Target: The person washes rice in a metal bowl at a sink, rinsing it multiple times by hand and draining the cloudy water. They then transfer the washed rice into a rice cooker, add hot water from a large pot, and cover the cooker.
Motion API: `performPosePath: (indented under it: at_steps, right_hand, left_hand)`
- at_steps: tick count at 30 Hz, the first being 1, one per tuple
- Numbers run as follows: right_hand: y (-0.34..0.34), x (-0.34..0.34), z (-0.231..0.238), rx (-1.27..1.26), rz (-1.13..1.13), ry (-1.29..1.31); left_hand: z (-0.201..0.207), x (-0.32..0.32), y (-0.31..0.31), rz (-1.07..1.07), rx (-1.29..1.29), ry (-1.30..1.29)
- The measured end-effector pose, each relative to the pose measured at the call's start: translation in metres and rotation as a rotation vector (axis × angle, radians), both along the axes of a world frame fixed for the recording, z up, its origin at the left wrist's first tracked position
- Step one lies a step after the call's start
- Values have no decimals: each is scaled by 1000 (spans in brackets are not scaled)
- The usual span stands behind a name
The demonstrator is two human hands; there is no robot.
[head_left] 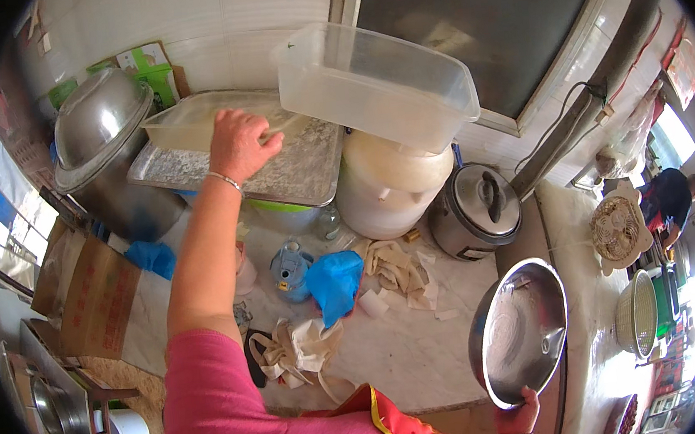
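Note:
My right hand [521, 414] grips the lower rim of a shiny steel bowl [485, 338], which is tilted so its inside shows. A pale smear marks the bowl's bottom. My left arm stretches forward, and my left hand [242, 145] is closed at the near side of a translucent plastic tub [176, 133]. What its curled fingers hold, if anything, is hidden. That tub rests on a metal tray [302, 167] dusted with white powder. A larger clear plastic bin [376, 80] stands to its right, on top of a white bucket [387, 188].
A lidded steel pot [107, 148] stands at the back left, above a cardboard box [97, 295]. On the marble counter [402, 354] lie a blue jug [291, 268], blue plastic bag [336, 285] and cloths [301, 347]. A rice cooker [480, 208] stands right; another person [671, 201] is far right.

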State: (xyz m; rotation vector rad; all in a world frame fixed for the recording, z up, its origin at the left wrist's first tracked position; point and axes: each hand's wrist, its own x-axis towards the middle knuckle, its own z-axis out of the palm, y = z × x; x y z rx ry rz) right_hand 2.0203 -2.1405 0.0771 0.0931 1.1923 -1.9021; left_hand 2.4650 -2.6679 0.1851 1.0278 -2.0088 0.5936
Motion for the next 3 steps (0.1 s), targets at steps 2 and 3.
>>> performPosePath:
  at_steps: [2,3]
  right_hand:
    - [-9,-9,6,-119,106,13]
    - [-13,-20,14,-37,226,28]
  left_hand:
    - [23,2,-3,-22,-73,-7]
    - [34,3,-2,-31,-89,-16]
